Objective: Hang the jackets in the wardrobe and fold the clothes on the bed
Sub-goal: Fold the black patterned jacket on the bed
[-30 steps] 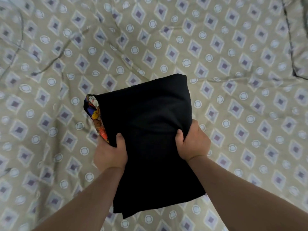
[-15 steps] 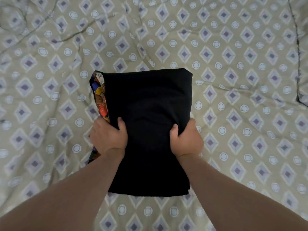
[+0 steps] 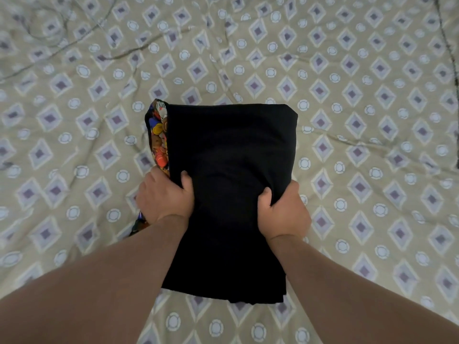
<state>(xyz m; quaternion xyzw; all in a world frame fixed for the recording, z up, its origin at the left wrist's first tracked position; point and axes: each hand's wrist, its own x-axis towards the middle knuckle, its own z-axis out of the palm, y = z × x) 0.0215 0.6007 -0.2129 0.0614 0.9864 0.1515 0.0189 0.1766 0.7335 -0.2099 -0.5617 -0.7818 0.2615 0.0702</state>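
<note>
Garment: black folded garment (image 3: 231, 157), long rectangle mid-bed, fold at far end, near end btwn forearms. Can't tell if it's fully down on the sheet.
Print: colourful layer (image 3: 160, 135) peeks out along its left edge.
Grip: left hand (image 3: 164, 197) & right hand (image 3: 283, 209) clamp opposite side edges about midway. Thumbs on top, other fingers under the cloth, hidden.
Step (my read): laying it flat or last fold. Keep both edges level, release together, tuck print in, then smooth w/ palms.
Bed: wrinkled patterned bedspread (image 3: 372, 120) all around.
</note>
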